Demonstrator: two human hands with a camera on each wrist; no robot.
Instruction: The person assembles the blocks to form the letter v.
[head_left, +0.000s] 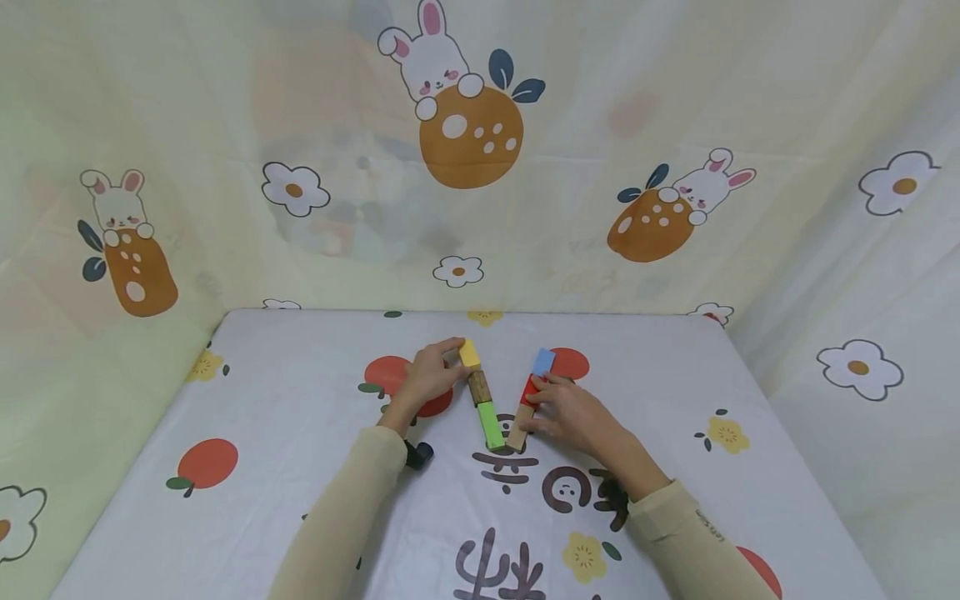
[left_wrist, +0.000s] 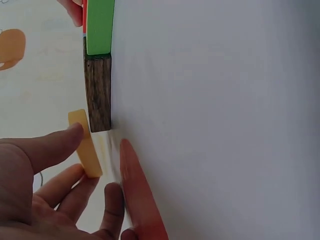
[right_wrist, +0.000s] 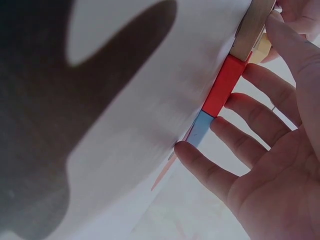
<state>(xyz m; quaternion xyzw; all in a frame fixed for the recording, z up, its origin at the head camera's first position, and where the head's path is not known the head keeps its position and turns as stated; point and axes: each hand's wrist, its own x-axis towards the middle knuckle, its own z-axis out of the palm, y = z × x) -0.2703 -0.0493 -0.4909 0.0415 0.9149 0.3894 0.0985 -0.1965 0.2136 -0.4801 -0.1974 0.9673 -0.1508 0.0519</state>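
Observation:
Two slanting rows of blocks lie on the cloth, their near ends close together. My left hand (head_left: 431, 375) pinches a yellow block (left_wrist: 86, 145) between thumb and fingers at the far end of the left row. Below it come a dark brown bark-like block (left_wrist: 98, 92) and a green block (head_left: 491, 426). The right row has a blue block (head_left: 543, 361) at the far end, a red block (right_wrist: 225, 85) in the middle and a plain wooden block (head_left: 519, 428) nearest. With fairly straight, spread fingers, my right hand (head_left: 573, 412) touches the right row's side.
A white tablecloth (head_left: 285, 517) printed with fruit, flowers and brown figures covers the table. Pale curtains (head_left: 555, 225) with rabbit prints hang behind it and at both sides. A black strap piece (head_left: 420, 454) shows at the left wrist.

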